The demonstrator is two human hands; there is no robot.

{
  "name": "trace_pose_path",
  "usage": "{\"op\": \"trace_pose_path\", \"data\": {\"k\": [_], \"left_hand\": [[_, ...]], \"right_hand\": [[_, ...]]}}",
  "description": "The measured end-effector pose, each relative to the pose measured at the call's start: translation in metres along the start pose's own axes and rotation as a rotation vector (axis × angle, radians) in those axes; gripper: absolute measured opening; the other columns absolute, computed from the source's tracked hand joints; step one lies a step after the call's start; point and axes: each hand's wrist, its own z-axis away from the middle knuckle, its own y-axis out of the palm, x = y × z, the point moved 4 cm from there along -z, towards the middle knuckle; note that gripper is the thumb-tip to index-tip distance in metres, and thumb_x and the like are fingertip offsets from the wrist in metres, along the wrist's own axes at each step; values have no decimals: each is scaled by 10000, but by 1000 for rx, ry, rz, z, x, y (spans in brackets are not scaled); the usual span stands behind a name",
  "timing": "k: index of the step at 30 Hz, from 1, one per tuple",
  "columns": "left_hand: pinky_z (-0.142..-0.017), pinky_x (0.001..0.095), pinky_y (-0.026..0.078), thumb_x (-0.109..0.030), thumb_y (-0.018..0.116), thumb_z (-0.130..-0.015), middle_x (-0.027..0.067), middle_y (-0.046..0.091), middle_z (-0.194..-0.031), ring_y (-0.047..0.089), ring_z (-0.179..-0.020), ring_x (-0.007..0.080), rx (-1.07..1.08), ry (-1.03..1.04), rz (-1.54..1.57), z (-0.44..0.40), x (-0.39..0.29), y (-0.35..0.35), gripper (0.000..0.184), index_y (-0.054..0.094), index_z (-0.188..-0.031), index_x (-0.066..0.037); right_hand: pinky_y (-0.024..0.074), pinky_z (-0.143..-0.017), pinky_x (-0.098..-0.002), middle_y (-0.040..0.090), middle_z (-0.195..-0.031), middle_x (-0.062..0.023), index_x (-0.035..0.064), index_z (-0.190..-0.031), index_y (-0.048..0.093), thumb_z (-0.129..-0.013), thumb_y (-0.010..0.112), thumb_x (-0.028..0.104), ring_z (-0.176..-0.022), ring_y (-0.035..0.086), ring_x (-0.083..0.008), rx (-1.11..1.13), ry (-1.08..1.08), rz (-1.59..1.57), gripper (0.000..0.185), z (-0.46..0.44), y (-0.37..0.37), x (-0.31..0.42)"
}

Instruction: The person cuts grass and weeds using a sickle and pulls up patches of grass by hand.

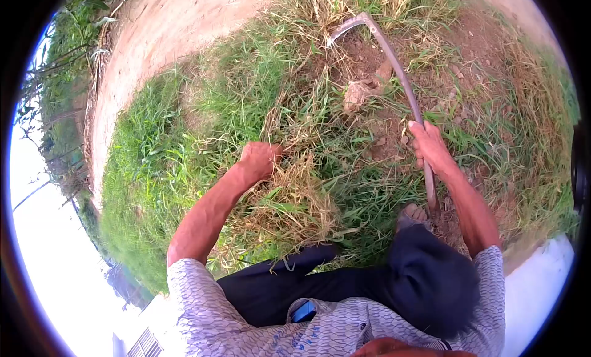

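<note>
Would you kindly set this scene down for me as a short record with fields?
Left hand: apparently closed on dry, straw-coloured grass; fingers partly hidden
Right hand: wrapped around the long, brown, curved handle of a sickle
Blade: pale, curved metal, at the handle's far end
Ground: green grass and reddish-brown bare soil
Nearby: rough, pinkish-brown lump beside the handle
Clothing: grey patterned shirt, dark trousers

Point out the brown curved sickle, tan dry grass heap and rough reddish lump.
Brown curved sickle (pixel 403 78), head view: middle of its shaft.
Tan dry grass heap (pixel 303 200), head view: its middle.
Rough reddish lump (pixel 357 95), head view: its face.
</note>
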Motion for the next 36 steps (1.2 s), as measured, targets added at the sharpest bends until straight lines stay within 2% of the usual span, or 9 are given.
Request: {"op": "trace_pose_path", "data": {"k": [6, 8, 17, 21, 24, 27, 31, 33, 36], "left_hand": [[-616, 393, 491, -119, 512, -856, 110, 603, -701, 609, -664, 241, 31, 132, -59, 67, 2, 72, 136, 621, -827, -44], [-734, 409, 492, -162, 547, -846, 145, 651, -869, 626, -826, 268, 321, 93, -77, 75, 7, 103, 148, 649, -866, -56], [-800, 413, 481, -213, 577, -844, 157, 654, -960, 611, -941, 272, 444, 67, -186, 44, 11, 103, 191, 666, -921, -63], [-871, 429, 459, -145, 580, -834, 173, 637, -1039, 574, -1042, 306, 378, -36, -82, 48, 5, 37, 233, 641, -1055, -108], [-1033, 458, 374, -230, 596, -878, 178, 630, -1058, 545, -1113, 309, 56, -231, 132, 48, 0, -17, 236, 653, -1023, -53], [-976, 481, 409, -131, 600, -844, 152, 589, -1219, 511, -1183, 265, 449, -61, 34, 5, -9, -71, 379, 586, -1222, -155], [-960, 487, 430, -293, 595, -871, 182, 596, -1184, 581, -1050, 305, 51, 53, 77, -50, -27, -109, 427, 543, -1181, -5], [-984, 505, 422, -343, 583, -876, 268, 560, -1213, 589, -1041, 364, -167, -68, 617, -77, -38, -119, 552, 455, -1272, 19], [-979, 484, 440, -378, 547, -908, 321, 583, -1094, 587, -1076, 365, -335, -240, 688, -119, -64, -92, 654, 357, -1343, 72]], "right_hand": [[364, -374, -258, 407, -648, 42, 94, -991, 459, -963, 498, 335, -463, 406, -69, 105, 122, 16, 246, 16, 31, -17], [355, -372, -249, 396, -633, 46, 96, -993, 461, -960, 511, 341, -451, 389, -64, 101, 133, 7, 252, 11, 23, -2], [373, -361, -254, 401, -618, 31, 102, -875, 403, -958, 499, 358, -420, 370, -72, -108, 25, -182, 285, -29, 22, 26], [378, -504, -331, 425, -653, -2, 48, -1033, 502, -942, 505, 336, -593, 507, -128, 34, 91, 405, 302, 56, -9, -126], [391, -469, -307, 420, -644, -2, 54, -1039, 484, -943, 520, 346, -537, 491, -115, 137, 207, 72, 310, 82, -2, -79], [392, -380, -294, 417, -599, -1, 42, -1014, 465, -946, 523, 382, -420, 433, -123, 82, 53, -18, 351, 38, 10, -13], [387, -345, -295, 437, -587, -16, 29, -956, 450, -955, 505, 374, -404, 443, -135, -33, -128, 20, 350, -31, 13, 15], [388, -347, -295, 448, -596, -28, 28, -942, 447, -957, 499, 367, -406, 449, -140, -10, -94, 176, 344, -12, 10, -14], [390, -360, -286, 422, -596, -4, 47, -941, 451, -959, 507, 367, -408, 423, -116, 23, 55, 241, 325, 13, 28, -28]]}}
